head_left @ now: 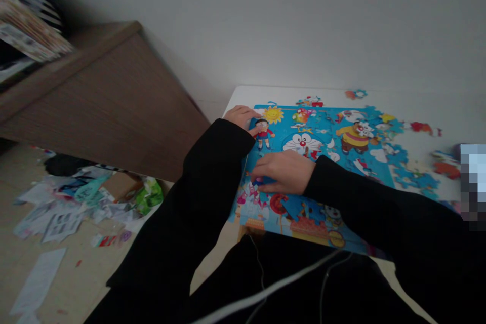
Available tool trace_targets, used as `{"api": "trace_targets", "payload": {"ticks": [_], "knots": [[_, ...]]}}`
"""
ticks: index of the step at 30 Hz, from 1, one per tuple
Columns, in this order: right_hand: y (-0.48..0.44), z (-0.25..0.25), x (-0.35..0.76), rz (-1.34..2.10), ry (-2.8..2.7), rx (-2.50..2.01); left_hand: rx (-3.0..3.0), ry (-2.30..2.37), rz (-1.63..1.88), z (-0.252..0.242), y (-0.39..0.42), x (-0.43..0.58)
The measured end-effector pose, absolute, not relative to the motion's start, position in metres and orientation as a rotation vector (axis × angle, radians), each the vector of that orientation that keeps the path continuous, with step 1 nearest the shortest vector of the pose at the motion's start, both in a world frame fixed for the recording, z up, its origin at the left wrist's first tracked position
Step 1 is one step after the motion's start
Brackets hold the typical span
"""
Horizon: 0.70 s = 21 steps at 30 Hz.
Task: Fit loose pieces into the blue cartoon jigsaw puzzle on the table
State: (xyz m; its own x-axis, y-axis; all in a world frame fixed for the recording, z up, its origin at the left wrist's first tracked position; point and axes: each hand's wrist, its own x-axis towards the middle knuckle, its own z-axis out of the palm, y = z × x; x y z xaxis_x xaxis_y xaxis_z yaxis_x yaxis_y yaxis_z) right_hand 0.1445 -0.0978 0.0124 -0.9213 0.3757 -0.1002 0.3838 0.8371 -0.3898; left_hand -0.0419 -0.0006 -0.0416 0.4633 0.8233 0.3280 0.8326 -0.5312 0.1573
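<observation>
A blue cartoon jigsaw puzzle (pixel 315 162) lies on a white table (pixel 258 95), with its right side loosely broken into separate pieces. My left hand (pixel 239 116) rests at the puzzle's upper left edge, its fingertips beside a cartoon boy figure (pixel 264 134). My right hand (pixel 283 172) curls over the middle of the left part, with a small blue puzzle piece (pixel 258 180) partly hidden under its fingertips. Both of my sleeves are black.
Loose red and blue pieces (pixel 442 168) lie at the table's right, and others (pixel 355 94) near its far edge. A brown wood-grain cabinet (pixel 102 96) stands to the left. Paper litter (pixel 56 217) covers the floor below it. A white cable (pixel 266 288) crosses my lap.
</observation>
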Motion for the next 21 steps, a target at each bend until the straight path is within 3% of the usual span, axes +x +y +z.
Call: {"api": "trace_targets", "payload": {"ticks": [10, 21], "knots": [[-0.101, -0.007, 0.14, -0.455, 3.094, 0.42, -2.686, -1.52, -0.56, -0.042, -0.003, -0.039], [-0.104, -0.001, 0.136, -0.581, 3.081, 0.553, -2.828, -1.614, -0.408, -0.052, -0.005, -0.035]]}}
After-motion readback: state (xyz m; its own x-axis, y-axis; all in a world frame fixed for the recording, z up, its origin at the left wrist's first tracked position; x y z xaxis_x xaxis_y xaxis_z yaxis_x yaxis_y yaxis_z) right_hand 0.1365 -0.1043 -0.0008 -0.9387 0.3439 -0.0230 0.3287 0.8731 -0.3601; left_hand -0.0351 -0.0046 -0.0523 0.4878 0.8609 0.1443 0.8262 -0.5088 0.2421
